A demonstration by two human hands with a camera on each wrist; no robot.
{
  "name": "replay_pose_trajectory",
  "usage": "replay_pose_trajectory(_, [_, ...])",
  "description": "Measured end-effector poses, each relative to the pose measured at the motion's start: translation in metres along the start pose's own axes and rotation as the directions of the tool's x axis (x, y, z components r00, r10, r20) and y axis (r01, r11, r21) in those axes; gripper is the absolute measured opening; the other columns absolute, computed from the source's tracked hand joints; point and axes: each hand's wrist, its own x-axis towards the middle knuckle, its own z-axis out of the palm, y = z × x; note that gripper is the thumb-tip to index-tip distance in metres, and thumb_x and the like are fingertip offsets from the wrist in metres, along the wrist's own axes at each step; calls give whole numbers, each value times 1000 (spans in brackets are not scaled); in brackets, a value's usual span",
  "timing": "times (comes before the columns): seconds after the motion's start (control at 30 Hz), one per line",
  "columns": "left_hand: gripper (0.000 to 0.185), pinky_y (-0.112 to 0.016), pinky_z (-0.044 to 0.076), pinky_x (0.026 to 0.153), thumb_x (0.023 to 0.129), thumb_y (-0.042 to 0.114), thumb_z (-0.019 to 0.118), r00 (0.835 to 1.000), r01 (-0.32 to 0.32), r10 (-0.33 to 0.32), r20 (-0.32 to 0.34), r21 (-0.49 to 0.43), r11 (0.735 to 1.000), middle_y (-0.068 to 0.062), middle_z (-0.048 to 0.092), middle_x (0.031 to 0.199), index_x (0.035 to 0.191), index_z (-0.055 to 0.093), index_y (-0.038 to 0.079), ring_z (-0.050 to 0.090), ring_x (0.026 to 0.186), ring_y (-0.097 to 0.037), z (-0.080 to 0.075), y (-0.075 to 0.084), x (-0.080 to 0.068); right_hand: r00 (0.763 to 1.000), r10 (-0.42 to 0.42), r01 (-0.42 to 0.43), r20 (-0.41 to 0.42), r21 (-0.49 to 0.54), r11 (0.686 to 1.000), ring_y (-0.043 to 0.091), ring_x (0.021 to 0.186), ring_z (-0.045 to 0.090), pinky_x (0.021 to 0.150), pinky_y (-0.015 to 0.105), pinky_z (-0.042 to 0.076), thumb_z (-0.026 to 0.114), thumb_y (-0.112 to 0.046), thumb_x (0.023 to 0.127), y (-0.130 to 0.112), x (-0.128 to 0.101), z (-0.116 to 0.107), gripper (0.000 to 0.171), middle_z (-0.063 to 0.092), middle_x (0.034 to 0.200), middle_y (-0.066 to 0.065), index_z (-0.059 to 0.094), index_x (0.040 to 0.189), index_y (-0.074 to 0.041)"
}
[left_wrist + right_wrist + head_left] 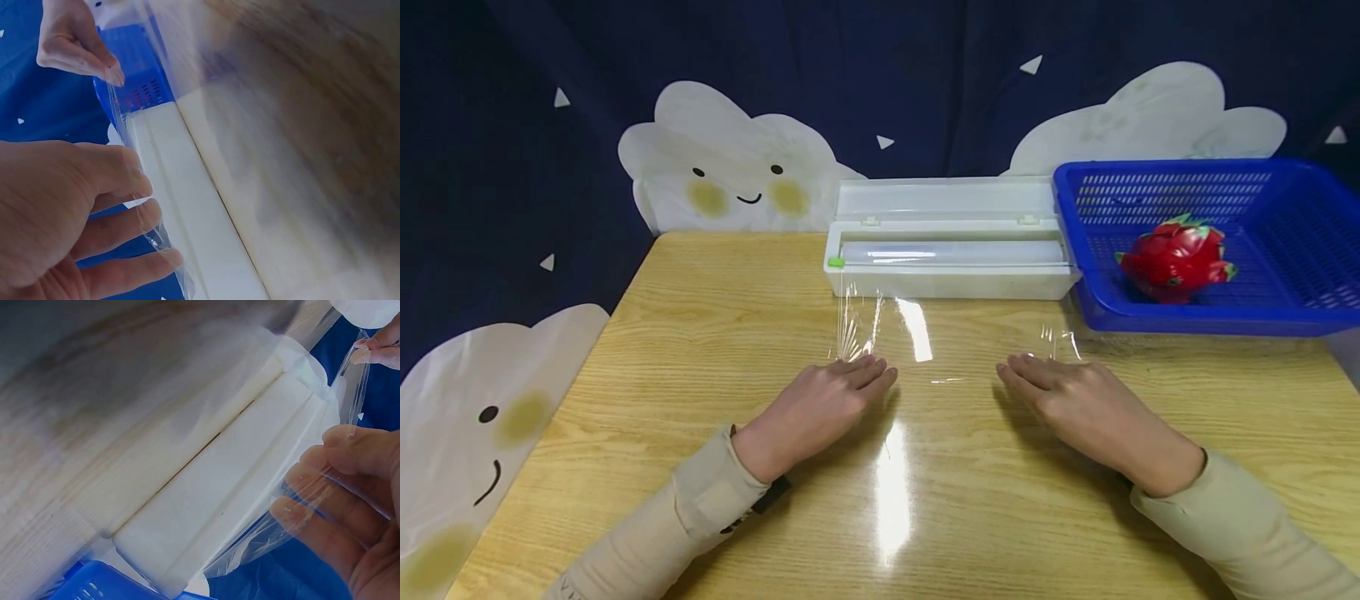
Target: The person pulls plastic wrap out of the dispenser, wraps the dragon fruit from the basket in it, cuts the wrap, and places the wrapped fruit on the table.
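Head view: light wooden table against a dark blue curtain with smiling cloud shapes. Bare wood at left and lower centre; table edge slanting down the left side. At upper centre, white cling-film dispenser, lid up, with clear film drawn forward over the wood. Left hand and right hand at mid frame, each gripping a front corner of the film. At upper right, touching the dispenser, blue basket holding a red dragon fruit.

Left wrist view: left hand at lower left, fingers curled on the film edge; right hand pinching at upper left.

Right wrist view: fingers at right, curled behind the film; dispenser across centre.
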Motion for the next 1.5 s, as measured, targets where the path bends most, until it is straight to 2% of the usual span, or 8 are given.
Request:
replay_pose_trajectory(0.33, [32, -32, 65, 82, 98, 3, 65, 1000, -9, 9, 17, 2, 1000, -11, 76, 126, 129, 69, 7, 75, 114, -23, -3, 5, -5, 1000, 5, -5, 12, 2, 1000, 30, 94, 78, 69, 44, 65, 65, 4, 81, -6, -3, -1, 37, 79, 112, 18, 75, 116, -1])
replay_pose_trajectory(0.7, [30, -30, 65, 79, 97, 3, 66, 1000, -21, 21, 7, 24, 999, -10, 77, 124, 127, 71, 6, 76, 112, -22, -4, 9, -8, 1000, 5, -5, 23, 7, 1000, 31, 93, 78, 67, 44, 64, 65, 1, 81, -12, -7, -3, 37, 78, 113, 17, 75, 116, -2])
replay_pose_trajectory(1.13, [31, -31, 64, 88, 97, 4, 67, 999, -32, 32, 15, 19, 999, -10, 77, 124, 127, 71, 6, 76, 113, -23, -8, 15, -11, 1000, -8, 8, 10, 7, 1000, 31, 91, 79, 67, 43, 65, 66, 3, 80, -17, -10, -7, 37, 79, 111, 18, 76, 115, -1])
replay_pose_trajectory(1.5, [30, -30, 64, 86, 97, 4, 67, 999, -35, 35, 2, 13, 999, -10, 78, 121, 126, 72, 5, 76, 111, -22, -9, 18, -12, 1000, -2, 2, 9, 5, 1000, 32, 88, 79, 65, 44, 64, 67, 2, 79, -19, -11, -9, 38, 79, 111, 18, 76, 116, -2])
